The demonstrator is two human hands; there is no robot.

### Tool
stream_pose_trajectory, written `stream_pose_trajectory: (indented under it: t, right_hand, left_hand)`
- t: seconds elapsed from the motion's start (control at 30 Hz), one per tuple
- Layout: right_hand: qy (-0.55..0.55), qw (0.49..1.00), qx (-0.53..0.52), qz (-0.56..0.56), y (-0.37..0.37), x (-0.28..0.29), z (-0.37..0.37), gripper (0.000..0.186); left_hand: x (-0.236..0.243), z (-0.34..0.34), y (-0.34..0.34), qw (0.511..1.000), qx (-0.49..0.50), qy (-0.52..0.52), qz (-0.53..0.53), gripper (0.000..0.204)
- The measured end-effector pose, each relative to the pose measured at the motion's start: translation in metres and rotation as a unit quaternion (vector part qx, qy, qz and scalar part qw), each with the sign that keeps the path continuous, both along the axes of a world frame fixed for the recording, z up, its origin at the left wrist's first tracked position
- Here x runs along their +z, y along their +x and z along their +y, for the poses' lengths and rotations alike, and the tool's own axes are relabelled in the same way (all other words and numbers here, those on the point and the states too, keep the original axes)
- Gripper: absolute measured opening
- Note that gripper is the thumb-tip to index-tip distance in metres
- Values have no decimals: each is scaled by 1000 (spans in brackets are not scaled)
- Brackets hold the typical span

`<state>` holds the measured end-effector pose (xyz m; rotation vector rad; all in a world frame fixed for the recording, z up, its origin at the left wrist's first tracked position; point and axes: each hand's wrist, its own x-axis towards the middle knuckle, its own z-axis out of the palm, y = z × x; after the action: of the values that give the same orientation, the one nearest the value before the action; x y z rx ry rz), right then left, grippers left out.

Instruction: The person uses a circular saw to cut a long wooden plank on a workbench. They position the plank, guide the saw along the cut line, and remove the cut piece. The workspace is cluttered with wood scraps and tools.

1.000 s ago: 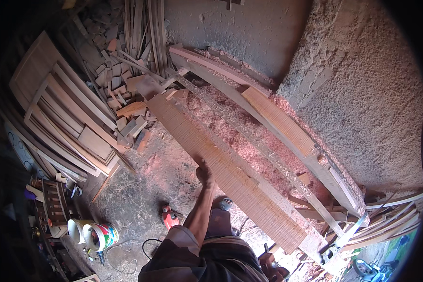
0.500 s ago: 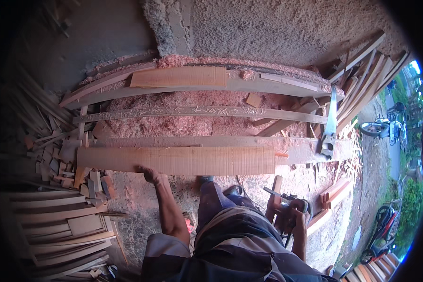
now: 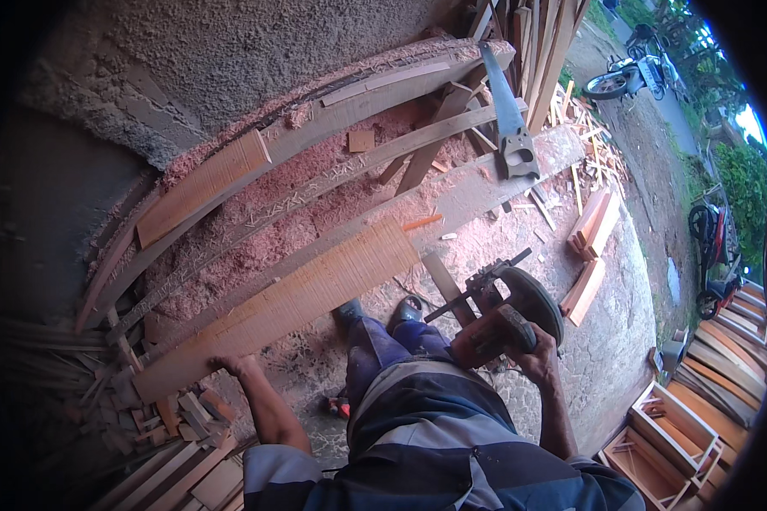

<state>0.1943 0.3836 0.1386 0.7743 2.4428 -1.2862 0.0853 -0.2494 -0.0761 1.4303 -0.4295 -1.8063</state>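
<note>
A wide, light-brown wooden board (image 3: 294, 298) lies flat along the near plank of the work trestle. My left hand (image 3: 237, 366) grips its near edge toward the left end. At my right side, my right hand (image 3: 537, 353) is closed round the handle of a circular saw (image 3: 483, 338), held off the board near my thigh. The saw's round guard (image 3: 533, 298) faces away from me. Beyond the board's right end lies an orange pencil-like stick (image 3: 423, 222). Farther right, a handsaw (image 3: 504, 94) rests across the trestle planks.
Pinkish shavings fill the trestle. A shorter board (image 3: 203, 187) lies on its far beam (image 3: 383, 106). Wood offcuts (image 3: 192, 417) pile up at the lower left. Reddish timber pieces (image 3: 595, 223) lie on the floor at right. Two motorcycles stand outside, one being white (image 3: 639, 75).
My view has turned, so the trestle now slants up to the right. The circular saw has come up and forward in my right hand. My left hand stays at the board's near edge.
</note>
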Motion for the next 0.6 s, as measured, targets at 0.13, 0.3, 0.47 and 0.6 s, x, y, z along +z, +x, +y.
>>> stream_pose_trajectory:
  t: [0.13, 0.3, 0.47, 0.6]
  right_hand:
    - [-53, 999, -7, -5, -4, 4, -3, 48]
    - [-73, 997, -6, 6, -11, 8, -14, 49]
    - [-50, 999, 14, 3, -8, 15, -15, 48]
    - [-49, 999, 18, 1, -5, 12, -14, 47]
  left_hand:
    - [-7, 29, 14, 1000, 6, 4, 1, 50]
    - [-37, 120, 42, 896, -312, -186, -255, 70]
    - [-57, 178, 33, 740, -431, -429, -288, 95]
    - [-71, 201, 10, 851, -358, -360, -137, 73]
